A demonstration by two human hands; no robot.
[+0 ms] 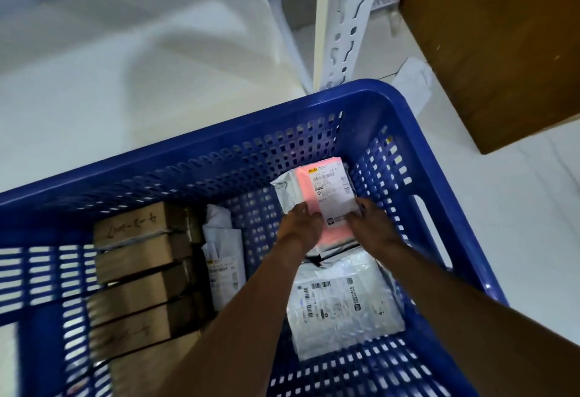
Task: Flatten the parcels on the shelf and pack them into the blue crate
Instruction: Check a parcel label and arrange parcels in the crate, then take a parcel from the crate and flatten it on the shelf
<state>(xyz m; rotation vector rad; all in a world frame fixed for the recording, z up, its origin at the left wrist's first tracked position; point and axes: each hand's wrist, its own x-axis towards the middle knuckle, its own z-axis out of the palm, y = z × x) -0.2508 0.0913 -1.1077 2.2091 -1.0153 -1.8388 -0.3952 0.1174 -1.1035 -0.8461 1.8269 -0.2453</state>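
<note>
Reaching deep into the blue crate (376,95), both arms stretched over a white parcel (342,302) that lay flat on the near right of the crate floor. To its left a row of brown boxes (138,258) stood on edge, with a second white packet (224,258) wedged beside them. Just past that, the left grip (303,224) and the right grip (373,224) each held the near end of the pink parcel (306,189). It sat label up in the far right corner. This looked like the placing step. Doing it well meant pressing the parcel flat, squaring it tight against both walls, and not rucking the packet next to it. Beyond the rim were the pale shelf (125,51), its slotted post (345,20), and a big cardboard carton (486,36) on the floor.
</note>
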